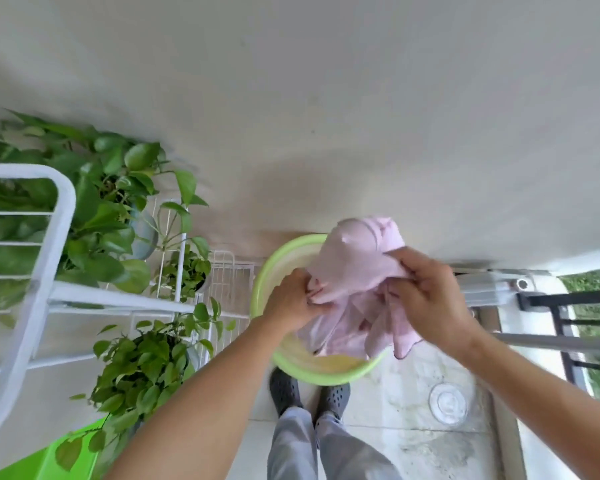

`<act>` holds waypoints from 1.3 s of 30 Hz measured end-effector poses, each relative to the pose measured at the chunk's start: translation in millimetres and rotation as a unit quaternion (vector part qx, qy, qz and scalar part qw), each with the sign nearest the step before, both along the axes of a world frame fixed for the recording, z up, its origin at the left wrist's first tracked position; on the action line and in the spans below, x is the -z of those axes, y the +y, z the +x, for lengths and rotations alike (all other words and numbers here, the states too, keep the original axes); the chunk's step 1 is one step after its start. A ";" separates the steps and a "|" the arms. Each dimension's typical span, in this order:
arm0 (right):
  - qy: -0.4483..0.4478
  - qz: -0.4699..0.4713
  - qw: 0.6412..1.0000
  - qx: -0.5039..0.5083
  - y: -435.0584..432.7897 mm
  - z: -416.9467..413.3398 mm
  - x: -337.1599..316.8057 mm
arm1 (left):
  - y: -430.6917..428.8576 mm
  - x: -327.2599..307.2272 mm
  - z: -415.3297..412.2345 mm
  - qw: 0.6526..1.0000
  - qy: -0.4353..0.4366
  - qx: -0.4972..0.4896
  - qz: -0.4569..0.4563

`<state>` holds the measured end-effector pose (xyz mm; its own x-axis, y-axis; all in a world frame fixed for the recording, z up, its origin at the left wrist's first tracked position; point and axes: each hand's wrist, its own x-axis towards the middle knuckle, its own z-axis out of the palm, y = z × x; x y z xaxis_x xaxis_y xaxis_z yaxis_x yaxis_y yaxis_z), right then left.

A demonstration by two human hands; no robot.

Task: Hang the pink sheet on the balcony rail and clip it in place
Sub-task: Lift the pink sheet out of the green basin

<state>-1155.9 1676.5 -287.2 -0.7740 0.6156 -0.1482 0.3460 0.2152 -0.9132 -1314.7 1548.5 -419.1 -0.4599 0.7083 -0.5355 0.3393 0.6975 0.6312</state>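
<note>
At the far left stood a white metal tube rack (45, 237) with thin wire shelves, carrying several leafy green potted plants (118, 209). A bright green plastic object (49, 459) showed at the near left corner; its form could not be determined. Right of the rack, a round pale green plastic basin (284, 372) sat on the light tiled floor (413, 441), directly beyond a pair of dark grey perforated clogs (305, 393) worn below grey trousers (305, 448).

The left hand (293, 301) was closed, fingers together and clamped on a gathered fold of the pink fabric sheet (354, 261). The sheet was bunched and lifted above the basin, its lower folds hanging into and over the basin's right side. The right hand (430, 296) gripped the sheet's right portion, fingers curled and pinched on the cloth.

On the floor near the right foot lay a round metal drain cover (447, 403). At the far right ran the black metal balcony rail (565, 327), well apart from the sheet, with grass visible beyond it. A plain pale wall (326, 98) filled the far field.
</note>
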 end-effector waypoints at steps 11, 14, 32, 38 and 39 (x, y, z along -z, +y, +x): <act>-0.118 0.114 0.977 0.138 62.2 51.2 -47.4 | 11.0 -136.3 4.1 0.978 0.167 0.042 0.116; -0.168 0.170 0.968 0.074 68.8 55.5 -66.2 | 24.9 -196.1 0.5 0.957 0.234 0.112 0.130; 0.053 0.292 0.950 0.096 -30.8 -5.6 -214.8 | -64.3 -287.7 -32.0 0.975 0.033 0.146 0.164; 0.181 0.216 0.945 0.166 -61.2 4.6 -293.1 | -75.2 -249.5 -34.0 0.977 -0.015 0.166 0.134; 0.203 0.206 0.941 0.176 -64.7 8.5 -304.3 | -71.3 -250.0 -30.7 0.976 -0.018 0.159 0.147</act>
